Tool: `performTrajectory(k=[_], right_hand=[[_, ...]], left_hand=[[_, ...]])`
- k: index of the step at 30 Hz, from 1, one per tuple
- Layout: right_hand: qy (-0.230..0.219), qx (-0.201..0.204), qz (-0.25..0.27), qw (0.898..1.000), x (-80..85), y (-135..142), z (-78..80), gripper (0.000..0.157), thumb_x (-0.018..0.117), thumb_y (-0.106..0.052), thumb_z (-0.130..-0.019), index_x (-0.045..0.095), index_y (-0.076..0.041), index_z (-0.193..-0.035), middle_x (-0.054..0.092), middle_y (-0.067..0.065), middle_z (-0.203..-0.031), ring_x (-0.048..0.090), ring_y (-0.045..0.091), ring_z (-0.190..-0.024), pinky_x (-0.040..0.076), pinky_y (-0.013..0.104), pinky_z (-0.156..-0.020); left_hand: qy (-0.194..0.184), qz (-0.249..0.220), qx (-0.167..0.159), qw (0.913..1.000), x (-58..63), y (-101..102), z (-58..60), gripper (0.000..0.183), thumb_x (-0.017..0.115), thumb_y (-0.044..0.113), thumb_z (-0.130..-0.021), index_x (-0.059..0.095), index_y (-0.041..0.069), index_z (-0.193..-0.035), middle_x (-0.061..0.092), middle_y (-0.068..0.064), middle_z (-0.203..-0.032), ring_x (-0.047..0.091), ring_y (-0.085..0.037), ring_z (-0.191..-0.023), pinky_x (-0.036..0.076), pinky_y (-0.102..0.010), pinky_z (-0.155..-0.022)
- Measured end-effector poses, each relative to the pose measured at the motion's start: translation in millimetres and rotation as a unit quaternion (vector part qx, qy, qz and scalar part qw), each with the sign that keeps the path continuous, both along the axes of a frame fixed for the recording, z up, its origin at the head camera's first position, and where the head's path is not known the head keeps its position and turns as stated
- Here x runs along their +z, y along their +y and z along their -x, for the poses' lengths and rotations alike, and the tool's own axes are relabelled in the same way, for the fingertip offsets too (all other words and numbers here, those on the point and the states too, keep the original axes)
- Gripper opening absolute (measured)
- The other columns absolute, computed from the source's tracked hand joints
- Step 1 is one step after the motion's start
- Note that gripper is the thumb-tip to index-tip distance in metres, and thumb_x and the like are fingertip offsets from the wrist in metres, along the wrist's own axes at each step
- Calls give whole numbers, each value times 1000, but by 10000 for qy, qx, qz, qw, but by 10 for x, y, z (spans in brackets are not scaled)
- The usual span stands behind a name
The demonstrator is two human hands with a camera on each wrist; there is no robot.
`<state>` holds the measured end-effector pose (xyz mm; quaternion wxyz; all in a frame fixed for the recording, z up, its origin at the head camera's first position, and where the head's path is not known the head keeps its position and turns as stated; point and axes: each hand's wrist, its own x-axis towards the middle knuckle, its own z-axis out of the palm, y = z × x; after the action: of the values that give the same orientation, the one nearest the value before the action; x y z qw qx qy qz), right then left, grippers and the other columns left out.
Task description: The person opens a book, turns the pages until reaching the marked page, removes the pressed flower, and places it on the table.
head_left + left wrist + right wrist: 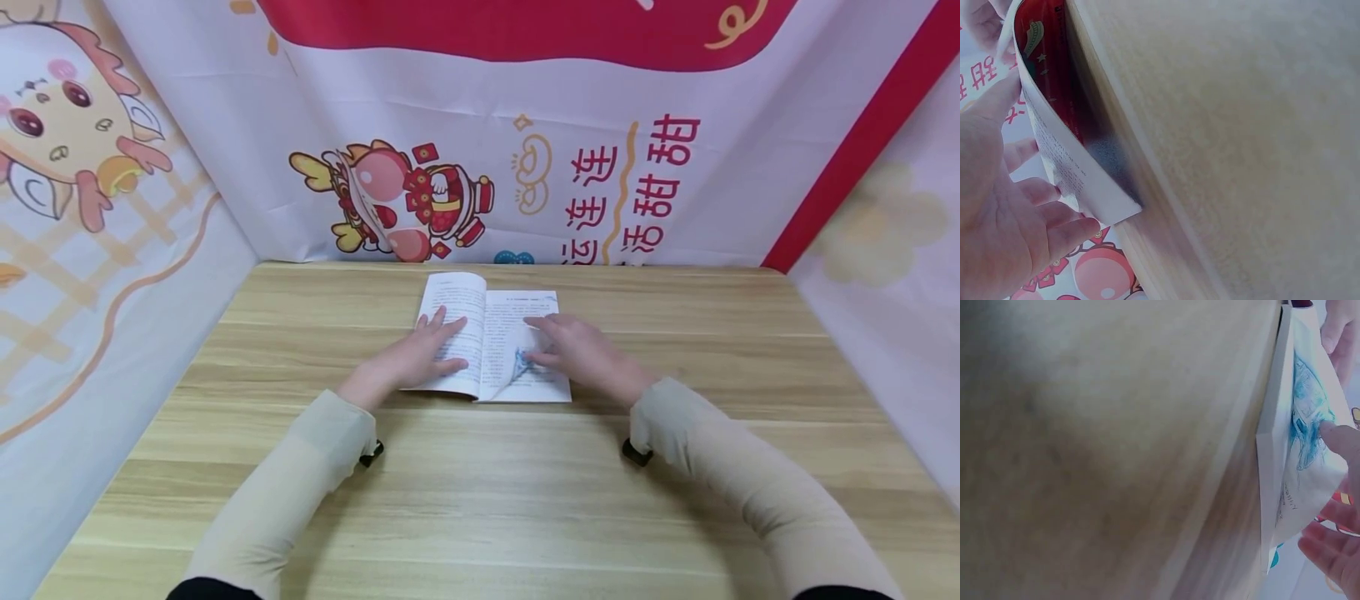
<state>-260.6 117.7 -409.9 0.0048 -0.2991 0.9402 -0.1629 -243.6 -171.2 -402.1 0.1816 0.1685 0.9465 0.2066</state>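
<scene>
An open book (493, 325) lies on the wooden table, its left pages arching up toward the spine. My left hand (422, 350) rests on the left page with fingers spread. The left wrist view shows that hand's fingers along the printed page (1063, 159), with the red inside of a cover (1054, 56) beneath. Over the right page, my right hand (577, 350) holds a curled sheet whose lower part is lifted, showing a blue drawing (1307, 415). My right thumb (1340, 439) presses the drawn side, with the other fingers beyond the sheet.
The wooden table (480, 500) extends around the book on all sides. A printed cloth backdrop (450, 100) with cartoon figures and red lettering stands behind the far edge. More cloth hangs at the left (90, 275) and right.
</scene>
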Motion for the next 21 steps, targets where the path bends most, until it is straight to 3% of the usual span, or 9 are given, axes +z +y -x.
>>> performTrajectory(k=[4,7,9,12,21], right_hand=[[42,-401,-66,9992,-9,-23,4,69,78,-47,-91,54,-8,-143,56,14,-132,55,28,-120,49,46,-103],[92,-592,-137,9981,-12,-42,14,59,77,-50,-90,57,-8,-126,59,9,-110,57,24,-97,53,38,-82],[68,-615,-249,9978,-9,-55,16,51,75,-51,-91,57,-9,-115,59,6,-95,55,22,-82,50,35,-68],[57,-532,-422,9977,-10,-77,6,43,72,-50,-94,59,-12,-108,59,3,-87,54,19,-73,47,32,-60],[172,-94,-318,9993,-44,-156,-81,38,67,-39,-101,67,-11,-126,63,10,-117,65,25,-97,57,41,-84]], left_hand=[[-14,15,12,10000,2,9,-2,80,61,49,-101,21,24,-166,-4,-14,-171,-5,-44,-154,12,-63,-120],[-14,22,-8,10000,9,16,-3,80,61,49,-102,21,23,-166,-5,-14,-171,-6,-44,-154,11,-63,-120],[-22,33,-1,10000,16,20,-4,80,61,49,-102,21,24,-166,-5,-13,-171,-6,-44,-154,11,-63,-120],[-37,44,25,10000,21,23,-6,80,61,48,-101,21,24,-166,-6,-13,-171,-6,-43,-154,11,-63,-120],[82,40,-38,10000,21,33,-1,79,61,47,-102,22,23,-166,-6,-13,-171,-7,-44,-154,12,-62,-121]])
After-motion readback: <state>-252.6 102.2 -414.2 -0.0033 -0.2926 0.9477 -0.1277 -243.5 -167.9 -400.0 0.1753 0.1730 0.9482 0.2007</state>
